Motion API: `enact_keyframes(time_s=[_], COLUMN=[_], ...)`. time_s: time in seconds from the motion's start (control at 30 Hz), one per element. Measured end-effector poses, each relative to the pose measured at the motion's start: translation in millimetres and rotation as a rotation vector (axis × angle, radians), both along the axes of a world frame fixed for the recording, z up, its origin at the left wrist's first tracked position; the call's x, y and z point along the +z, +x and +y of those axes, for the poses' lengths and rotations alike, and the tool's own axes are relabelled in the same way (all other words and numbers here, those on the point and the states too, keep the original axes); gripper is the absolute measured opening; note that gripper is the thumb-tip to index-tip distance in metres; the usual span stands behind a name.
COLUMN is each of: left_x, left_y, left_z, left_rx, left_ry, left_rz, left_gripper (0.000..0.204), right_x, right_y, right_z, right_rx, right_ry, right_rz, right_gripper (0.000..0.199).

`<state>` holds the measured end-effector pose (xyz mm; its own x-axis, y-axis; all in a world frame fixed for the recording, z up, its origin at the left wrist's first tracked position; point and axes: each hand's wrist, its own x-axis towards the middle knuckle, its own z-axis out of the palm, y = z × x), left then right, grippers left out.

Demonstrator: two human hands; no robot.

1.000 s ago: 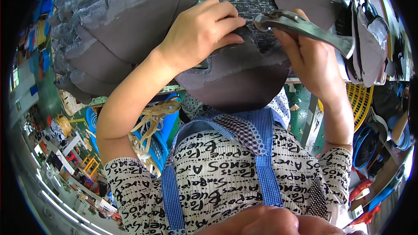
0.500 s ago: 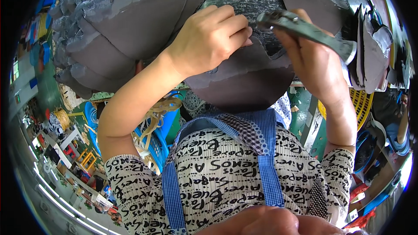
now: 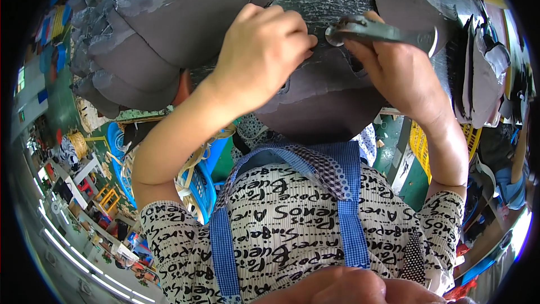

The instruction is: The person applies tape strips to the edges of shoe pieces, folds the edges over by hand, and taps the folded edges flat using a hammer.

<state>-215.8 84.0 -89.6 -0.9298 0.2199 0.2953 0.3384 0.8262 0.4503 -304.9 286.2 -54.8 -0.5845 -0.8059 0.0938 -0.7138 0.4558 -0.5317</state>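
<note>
My left hand [image 3: 264, 50] is closed over the upper edge of a dark grey sheet piece [image 3: 320, 107], pinching it. Right beside it, my right hand [image 3: 402, 76] grips a grey metal hand tool [image 3: 382, 31], which looks like shears. The tool lies nearly level, with its left tip at the sheet next to my left fingers. The sheet's edge between the hands is jagged. Below the hands are my patterned shirt and blue checked apron straps [image 3: 349, 219].
Stacks of grey sheet pieces [image 3: 129, 34] lie overlapped at the upper left, and more stand on edge at the right [image 3: 478, 62]. A blue plastic basket [image 3: 197, 186] with cords and a yellow crate [image 3: 419, 143] sit lower down. A workshop floor with stools shows at the far left.
Both hands have come closer together and closer to the camera. The tool has swung from tilted to nearly level, and my left hand has shifted right up against its tip.
</note>
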Motion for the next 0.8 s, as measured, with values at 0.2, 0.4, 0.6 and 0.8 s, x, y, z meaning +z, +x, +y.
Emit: enact_keyframes(time_s=[0.2,0.4,0.6,0.8], left_x=[-0.7,4.9,-2.3,-5.6], left_y=[3.9,26.1,31.6,41.1], left_z=[-7.4,9.4,10.4,1.2], left_rx=[0.05,0.078,0.14,0.274], left_ry=[0.077,-0.269,-0.213,-0.024], left_rz=[-0.027,0.124,0.175,0.11], left_gripper=[0.01,0.011,0.013,0.014], right_x=[-2.0,3.4,-2.4,2.5], right_y=[-1.5,0.0,-0.5,0.2], right_z=[-5.0,-13.4,-20.3,-26.8], right_rx=[0.104,0.053,0.122,0.154], right_ry=[-0.049,0.131,-0.019,0.086], right_rz=[0.059,-0.048,0.034,0.02], right_gripper=[0.014,0.02,0.018,0.02])
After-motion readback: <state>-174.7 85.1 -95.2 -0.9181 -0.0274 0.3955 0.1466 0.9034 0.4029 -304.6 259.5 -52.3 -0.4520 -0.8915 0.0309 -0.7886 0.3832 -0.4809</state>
